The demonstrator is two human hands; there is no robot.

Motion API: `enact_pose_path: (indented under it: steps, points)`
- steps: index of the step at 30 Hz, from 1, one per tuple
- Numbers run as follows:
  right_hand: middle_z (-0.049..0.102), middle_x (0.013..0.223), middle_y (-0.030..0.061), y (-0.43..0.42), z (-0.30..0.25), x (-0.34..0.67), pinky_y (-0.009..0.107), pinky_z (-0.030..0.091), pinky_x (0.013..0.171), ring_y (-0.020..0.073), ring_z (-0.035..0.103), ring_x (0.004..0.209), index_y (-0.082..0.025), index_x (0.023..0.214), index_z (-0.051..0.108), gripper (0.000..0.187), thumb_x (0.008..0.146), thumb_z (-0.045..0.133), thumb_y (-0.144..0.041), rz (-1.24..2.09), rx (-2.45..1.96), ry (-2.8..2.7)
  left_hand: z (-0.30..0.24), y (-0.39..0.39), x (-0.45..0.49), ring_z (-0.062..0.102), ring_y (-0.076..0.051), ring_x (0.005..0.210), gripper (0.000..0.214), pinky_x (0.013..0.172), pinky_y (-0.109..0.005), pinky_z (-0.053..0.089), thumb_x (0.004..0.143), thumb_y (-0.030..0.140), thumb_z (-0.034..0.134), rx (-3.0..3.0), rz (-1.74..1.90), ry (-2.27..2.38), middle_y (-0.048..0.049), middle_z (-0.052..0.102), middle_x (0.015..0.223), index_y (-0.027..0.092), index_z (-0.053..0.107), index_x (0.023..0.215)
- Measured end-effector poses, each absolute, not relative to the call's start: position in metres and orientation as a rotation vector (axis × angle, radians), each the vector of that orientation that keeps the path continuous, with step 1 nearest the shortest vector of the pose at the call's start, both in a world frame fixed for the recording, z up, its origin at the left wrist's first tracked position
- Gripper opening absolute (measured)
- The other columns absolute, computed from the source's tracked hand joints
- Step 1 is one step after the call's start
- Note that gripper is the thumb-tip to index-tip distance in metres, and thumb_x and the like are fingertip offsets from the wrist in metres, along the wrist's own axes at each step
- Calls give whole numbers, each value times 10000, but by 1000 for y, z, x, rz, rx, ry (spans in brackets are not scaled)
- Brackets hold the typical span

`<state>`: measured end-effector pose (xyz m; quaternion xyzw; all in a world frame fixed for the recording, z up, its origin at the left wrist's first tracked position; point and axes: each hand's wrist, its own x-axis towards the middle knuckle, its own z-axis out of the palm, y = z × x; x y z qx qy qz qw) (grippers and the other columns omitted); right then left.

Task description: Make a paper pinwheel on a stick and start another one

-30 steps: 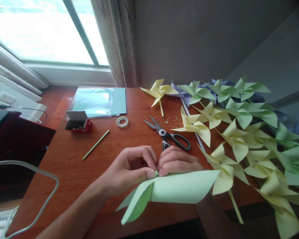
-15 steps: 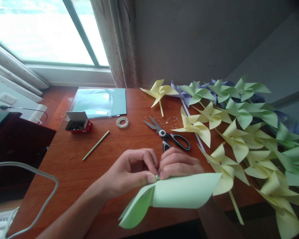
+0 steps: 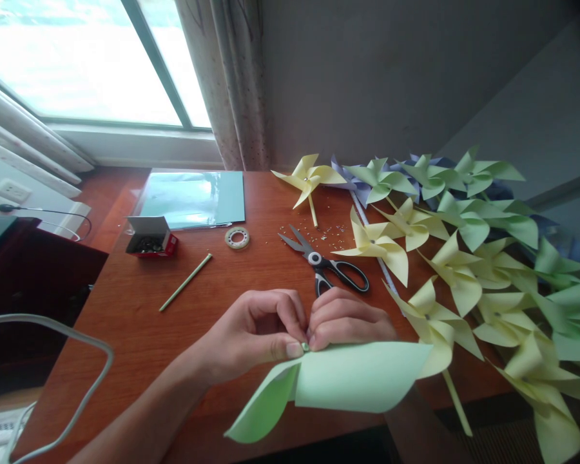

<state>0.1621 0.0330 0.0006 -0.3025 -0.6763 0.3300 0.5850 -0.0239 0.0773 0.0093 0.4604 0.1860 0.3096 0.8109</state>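
Observation:
Low over the front of the table, a light green paper pinwheel [image 3: 352, 377] is held between my two hands, its blades facing down and toward me. My left hand [image 3: 256, 328] pinches at its centre with thumb and index finger, where a small pale green bit shows at the thumb tip. Fingers curled, my right hand [image 3: 348, 320] grips the pinwheel's upper edge close beside the left fingertips. What exactly sits between the fingertips is partly hidden. Just beyond the hands lie open scissors [image 3: 315, 259] with black and grey handles.
A rolled green paper stick [image 3: 186, 282], a tape roll [image 3: 236, 238] and a small red box [image 3: 152, 238] of dark pieces lie to the left. Behind them is a packet of coloured paper [image 3: 188, 200]. Several yellow pinwheels [image 3: 457, 274] and green pinwheels [image 3: 473, 212] crowd the right.
The green pinwheel has tilted slightly, its blades shifting a little lower. Both hands keep almost the same place and grip.

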Motion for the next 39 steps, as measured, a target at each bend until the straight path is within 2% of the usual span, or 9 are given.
enact_pose_path:
  steps: [4,11,18,29,32,36,39]
  points:
    - [725,768,11,34,0,163,332,580,710,167,655,724,-226,871,750,143,969,655,-269,743,-707,-1606,9,77,-24,607,-141,751,55,697,-250,464,779,129,803,987,664,397,-44,663,785,147,756,757]
    - [726,812,47,33,1,165,369,567,782,195,659,782,-214,912,748,126,973,647,-257,778,-731,-1595,12,80,-26,597,-133,770,26,702,-235,463,823,131,763,1036,674,401,-40,648,827,145,750,805]
    - [699,799,50,36,4,162,348,567,735,194,640,758,-201,919,749,96,956,660,-207,724,-725,-1603,15,81,-25,572,-138,748,91,659,-240,437,839,209,769,983,634,437,-53,628,816,121,751,823]
    - [715,830,53,31,1,162,348,583,714,195,636,777,-188,963,753,74,933,687,-202,586,-717,-1627,15,82,-27,597,-127,742,29,653,-225,450,826,140,766,1010,654,433,-50,656,820,140,794,832]
    - [715,838,57,32,-1,162,352,586,719,198,635,787,-182,969,752,73,928,694,-199,606,-693,-1627,12,82,-27,599,-141,756,36,669,-241,454,811,166,785,988,626,410,-59,666,824,137,788,832]
    - [709,840,57,31,-3,162,351,584,726,194,632,791,-172,972,749,74,927,691,-185,607,-676,-1623,13,79,-27,564,-137,699,122,616,-246,422,797,239,806,918,580,456,-52,646,792,128,760,817]
    - [706,839,57,30,-4,161,349,581,729,195,631,798,-170,965,747,70,922,693,-169,620,-688,-1623,16,79,-28,541,-132,681,152,598,-246,402,826,268,780,965,574,494,-43,625,770,122,740,812]
